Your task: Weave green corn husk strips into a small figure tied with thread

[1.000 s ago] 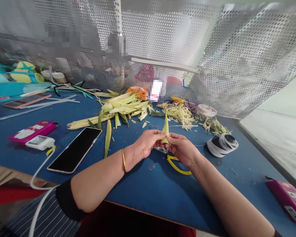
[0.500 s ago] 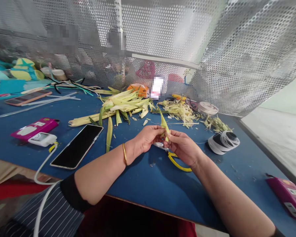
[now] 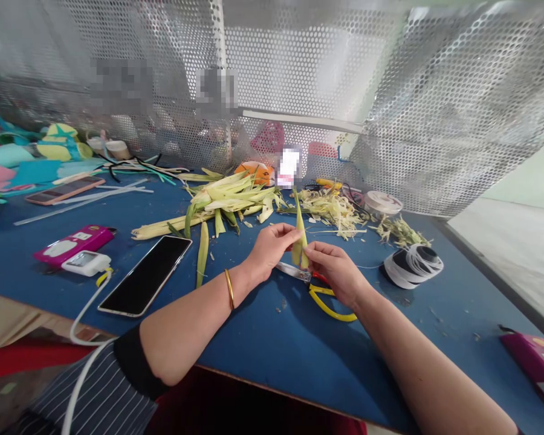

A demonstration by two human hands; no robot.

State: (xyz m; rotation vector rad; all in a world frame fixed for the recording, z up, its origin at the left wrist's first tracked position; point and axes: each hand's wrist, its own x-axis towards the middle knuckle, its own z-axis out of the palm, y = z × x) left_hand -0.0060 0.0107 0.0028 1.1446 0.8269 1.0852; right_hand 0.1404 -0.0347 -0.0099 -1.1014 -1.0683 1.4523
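Observation:
A pale green corn husk strip [image 3: 300, 232] stands upright between my two hands, its narrow tip pointing away from me. My left hand [image 3: 272, 246] pinches its left side between thumb and fingers. Lower down, on the right edge, my right hand [image 3: 333, 266] grips it with the fingertips. Beneath the hands lie scissors with yellow handles [image 3: 329, 307], their metal blades [image 3: 294, 272] pointing left and partly covered by my right hand. A heap of corn husks [image 3: 229, 196] rests beyond my left hand, and shredded husk scraps [image 3: 333, 208] lie beyond the right.
On the left are a black-screened phone [image 3: 147, 275], a magenta power strip [image 3: 75, 244] with a white charger and cable, and another phone [image 3: 66, 190]. To the right stand a white cord spool [image 3: 412, 266] and another magenta power strip [image 3: 537, 365]. Perforated metal mesh [image 3: 299, 66] borders the blue table's back.
The husk strip has turned more upright and looks more spread out. My hands have moved slightly apart, uncovering more of the scissors. The whole view has shifted a little.

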